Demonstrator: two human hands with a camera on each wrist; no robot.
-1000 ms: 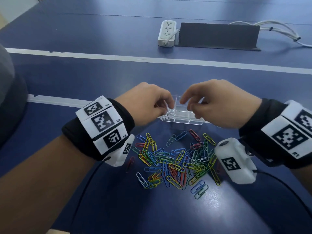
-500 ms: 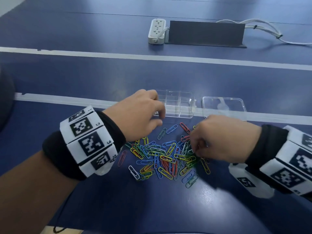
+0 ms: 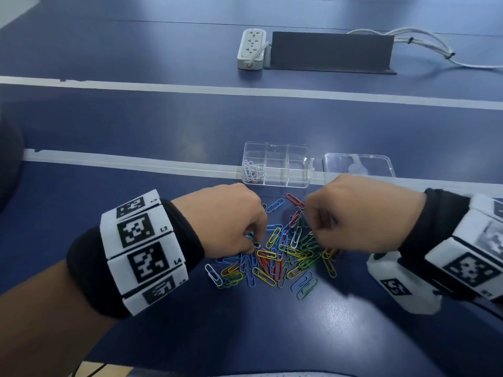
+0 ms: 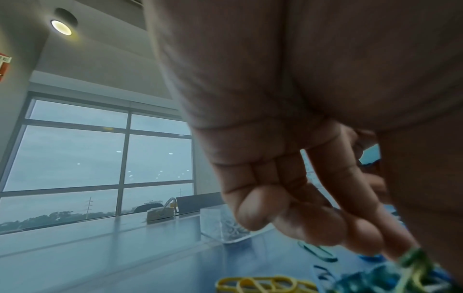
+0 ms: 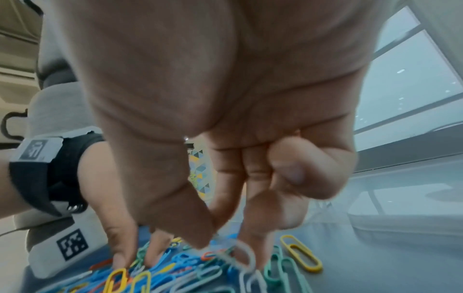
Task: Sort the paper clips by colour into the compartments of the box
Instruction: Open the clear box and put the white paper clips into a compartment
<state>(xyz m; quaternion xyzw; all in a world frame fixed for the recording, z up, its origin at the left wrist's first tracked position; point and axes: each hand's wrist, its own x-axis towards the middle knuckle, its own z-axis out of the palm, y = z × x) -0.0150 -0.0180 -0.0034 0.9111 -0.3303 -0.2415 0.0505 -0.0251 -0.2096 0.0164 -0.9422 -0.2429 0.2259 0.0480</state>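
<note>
The heap of paper clips [image 3: 275, 254] lies on the table [image 3: 136, 126] straight ahead of the person. The compartment box [image 3: 277, 165] stands at 12 o'clock from the heap, just beyond it, with a small bunch of clips [image 3: 253, 171] in its near-left compartment. The lid [image 3: 359, 165] lies flat at 3 o'clock from the box, just beside it. The left hand [image 3: 226, 221] is over the heap's 9 o'clock edge, the right hand [image 3: 362, 216] over its 3 o'clock edge. Far beyond at 12 o'clock a power strip [image 3: 251, 47] lies on the table, with an upright panel [image 3: 330, 51] touching it at 3 o'clock, and cables [image 3: 435, 47] run off the panel's 3 o'clock end.
</note>
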